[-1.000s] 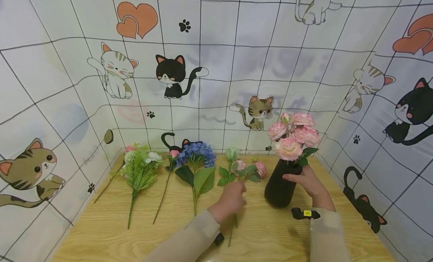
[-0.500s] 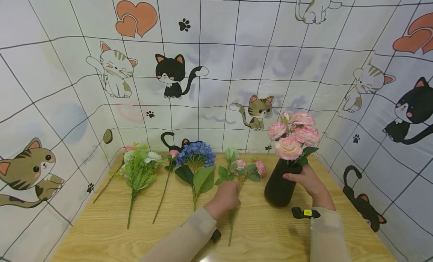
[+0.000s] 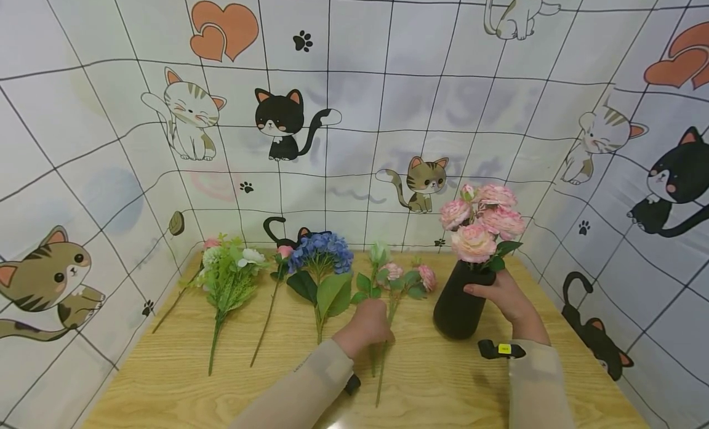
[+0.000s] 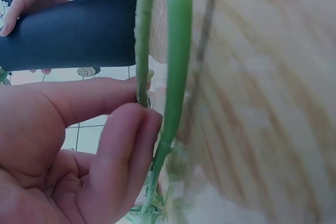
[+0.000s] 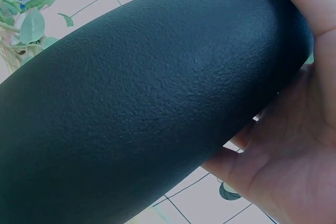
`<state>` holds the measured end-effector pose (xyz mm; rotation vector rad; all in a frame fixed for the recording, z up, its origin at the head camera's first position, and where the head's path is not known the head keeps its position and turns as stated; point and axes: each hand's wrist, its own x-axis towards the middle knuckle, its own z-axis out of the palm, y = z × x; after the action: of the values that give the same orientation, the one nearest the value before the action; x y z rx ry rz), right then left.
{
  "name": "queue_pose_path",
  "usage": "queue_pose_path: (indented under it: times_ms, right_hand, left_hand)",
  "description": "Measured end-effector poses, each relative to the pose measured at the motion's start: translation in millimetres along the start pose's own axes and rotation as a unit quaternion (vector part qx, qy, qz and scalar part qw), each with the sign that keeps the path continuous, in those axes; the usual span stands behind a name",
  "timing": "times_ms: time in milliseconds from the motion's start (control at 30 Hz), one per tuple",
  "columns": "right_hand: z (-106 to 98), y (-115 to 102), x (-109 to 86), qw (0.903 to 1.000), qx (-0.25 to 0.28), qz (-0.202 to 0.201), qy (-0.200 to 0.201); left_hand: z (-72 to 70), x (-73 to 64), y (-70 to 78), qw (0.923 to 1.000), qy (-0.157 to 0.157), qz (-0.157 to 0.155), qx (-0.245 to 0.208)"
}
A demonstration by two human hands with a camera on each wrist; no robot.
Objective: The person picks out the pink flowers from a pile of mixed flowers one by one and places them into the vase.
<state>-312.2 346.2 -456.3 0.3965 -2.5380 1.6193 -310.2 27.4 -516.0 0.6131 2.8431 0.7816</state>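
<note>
In the head view, my left hand (image 3: 367,324) is low over the table, at the stems of a pink-flowered sprig (image 3: 426,277) and a pale white flower (image 3: 380,253). Its thumb and fingers pinch a thin stem (image 4: 144,35) in the left wrist view, seemingly the pink sprig's. A thicker green stem (image 4: 179,40) runs beside it, its cut end in sight. My right hand (image 3: 506,296) grips the neck of a black vase (image 3: 460,309), which leans slightly. Pink blooms (image 3: 474,243) stand in the vase. The right wrist view shows the vase wall (image 5: 142,82) close up.
Left of my left hand lie a blue hydrangea (image 3: 321,253) with big leaves, a pink bud stem (image 3: 268,321) and a leafy green bunch (image 3: 229,287) with white flowers. All rest on the wooden table (image 3: 183,380). A cat-print cloth (image 3: 354,109) hangs behind and at both sides.
My left hand has shifted a little left and down the stems. The shorter stem under it has swung left, apart from the longer one. My right hand and the vase have stayed in place.
</note>
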Motion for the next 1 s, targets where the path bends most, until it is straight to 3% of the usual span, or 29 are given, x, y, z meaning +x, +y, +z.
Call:
queue_pose_path:
  times_ms: [300, 600, 1000]
  right_hand:
    - [-1, -2, -3.2, 0.9999, -0.015, 0.0, 0.0]
    - [0, -2, -3.0, 1.0, -0.006, 0.002, 0.0]
    - [0, 1, -0.7, 0.9999, -0.015, -0.001, -0.002]
  left_hand:
    - [-3.3, -0.9, -4.3, 0.9992, -0.023, -0.021, -0.025]
    - [-4.8, 3.4, -7.3, 0.9983, -0.031, -0.023, 0.043]
    - [-15.7, 2.0, -4.1, 0.9956, -0.005, -0.008, 0.094]
